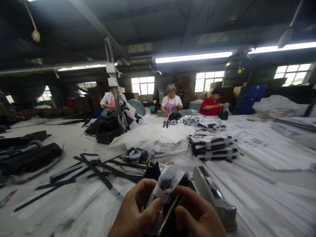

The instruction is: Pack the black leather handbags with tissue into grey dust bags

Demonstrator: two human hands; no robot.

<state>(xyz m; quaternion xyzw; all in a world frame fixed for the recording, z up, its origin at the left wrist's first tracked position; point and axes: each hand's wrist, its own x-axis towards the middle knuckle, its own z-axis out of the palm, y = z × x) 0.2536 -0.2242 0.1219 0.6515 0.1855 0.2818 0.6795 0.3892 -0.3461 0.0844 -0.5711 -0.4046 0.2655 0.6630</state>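
Note:
At the near edge, my left hand (138, 209) is closed round a bag handle (170, 179) wrapped in thin whitish film, with the thumb pressing on its front. From the other side, the fingers of my right hand (199, 212) are curled, the index finger touching the wrapping. A narrow gold-coloured strip (169, 214) runs between the two hands over black material. Just behind the wrapped handle shows part of a black bag (152, 171); my hands hide the rest of it. Close to my right hand stands a grey tape dispenser (225, 210).
Black straps (98, 171) lie crossed on the left of the table. White sheets (153, 133) are heaped mid-table, beside a stack of wrapped black pieces (213, 146). Black bags (107, 128) sit around a metal post (117, 98). Several people work across the table.

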